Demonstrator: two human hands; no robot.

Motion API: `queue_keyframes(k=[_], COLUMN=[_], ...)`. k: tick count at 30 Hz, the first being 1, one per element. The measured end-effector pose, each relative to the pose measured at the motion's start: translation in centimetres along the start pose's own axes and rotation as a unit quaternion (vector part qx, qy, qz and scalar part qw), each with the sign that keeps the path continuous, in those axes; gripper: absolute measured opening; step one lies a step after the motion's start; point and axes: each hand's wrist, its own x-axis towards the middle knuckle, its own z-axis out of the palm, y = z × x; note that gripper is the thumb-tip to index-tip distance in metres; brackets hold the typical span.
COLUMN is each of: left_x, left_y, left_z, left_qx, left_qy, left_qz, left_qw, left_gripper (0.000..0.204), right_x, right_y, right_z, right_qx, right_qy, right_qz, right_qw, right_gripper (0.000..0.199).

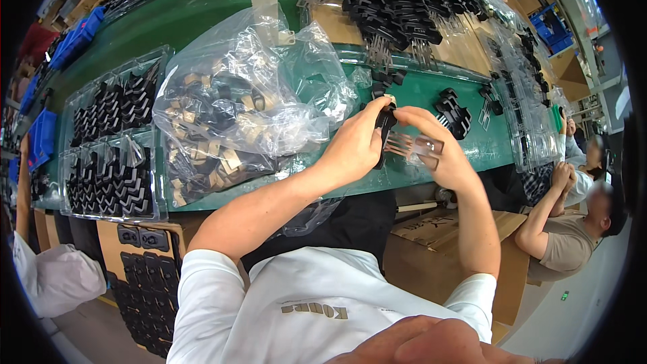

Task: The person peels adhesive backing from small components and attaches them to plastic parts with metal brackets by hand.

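Over the table's near edge, my left hand [356, 140] is closed on a dark black plastic part [385, 123], held upright. On its other side, my right hand [441, 152] pinches the top of the same part with thumb and forefinger. A clear pronged piece [412, 147] sticks out from the part, across the right palm. Whether it is joined to the black part is hidden by my fingers. Just beyond my hands lie small black pieces [389, 79]. Right of them rests another black part with prongs [453, 113].
A clear plastic bag [232, 111] of beige and black pieces lies left of my hands. Farther left stand clear trays [162, 189] of black parts. Many pronged black parts [387, 7] are heaped at the back. A cardboard box [448, 246] is below the table; people sit at right.
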Motion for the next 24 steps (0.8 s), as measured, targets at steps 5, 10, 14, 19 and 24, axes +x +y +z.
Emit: queue_keyframes(k=[5,10,14,19,24], left_x=[0.0,0.0,0.4,0.8,0.6], left_y=[-0.6,-0.1,0.1,-0.2,-0.6], left_z=[0.5,0.2,-0.5,-0.8,-0.4], left_qx=[0.051,0.051,0.021,-0.003,0.043], left_qy=[0.026,0.015,-0.012,-0.024,0.011], left_qz=[0.079,0.058,0.014,-0.001,0.016], left_qw=[0.995,0.997,1.0,1.0,0.999], left_gripper=[0.056,0.055,0.055,0.055,0.058], right_x=[0.6,1.3,1.9,2.5,2.6], right_y=[0.0,0.6,1.0,0.7,-0.7], right_z=[-3.5,-5.3,-5.6,-5.3,-3.3], right_qx=[0.052,0.112,0.171,0.243,0.077], right_qy=[-0.152,-0.252,-0.285,-0.269,-0.21], right_qz=[0.062,0.089,0.107,0.132,0.137], right_qw=[0.985,0.957,0.937,0.922,0.965], right_gripper=[0.078,0.084,0.093,0.103,0.088])
